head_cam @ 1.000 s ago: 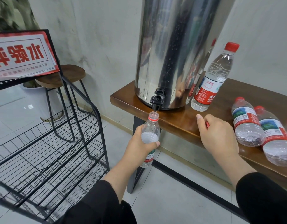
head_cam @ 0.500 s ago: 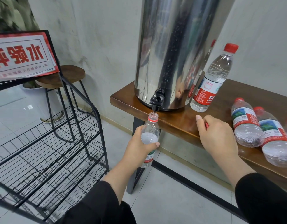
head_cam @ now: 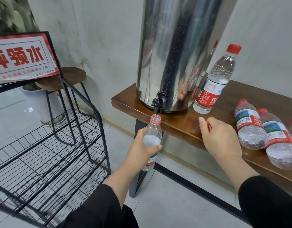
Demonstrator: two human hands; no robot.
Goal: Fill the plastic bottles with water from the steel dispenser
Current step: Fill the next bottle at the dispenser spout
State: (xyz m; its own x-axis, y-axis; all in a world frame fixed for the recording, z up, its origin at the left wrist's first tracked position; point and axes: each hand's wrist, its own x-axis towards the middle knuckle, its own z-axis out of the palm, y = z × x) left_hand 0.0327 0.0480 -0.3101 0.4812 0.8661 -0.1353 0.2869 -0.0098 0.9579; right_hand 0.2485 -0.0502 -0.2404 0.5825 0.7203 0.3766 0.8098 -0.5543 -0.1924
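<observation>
**Head view: bottle held under the tap, filling under way**

The left hand wraps its fingers and thumb around the middle of an uncapped plastic bottle, holding it upright below the table edge so that its open red-ringed neck sits directly beneath the black tap. That placement seems chosen to catch the stream without splashing; the water level shows as a pale band just above the gripping fingers, so the bottle looks mostly full.

The right hand rests on the front edge of the wooden table, fingers curled around something small and red, probably this bottle's cap, though only a sliver shows.

The steel dispenser is a tall polished cylinder, mirror-bright, standing at the table's left end with its tap overhanging the edge, which leaves room for a bottle underneath. Just beside it stands a capped bottle, clear, ribbed, with a red and white label. Further right, capped bottles lie on their sides, thin-walled and crinkled.

To the left stands a black wire rack with a red and white sign on top.
</observation>
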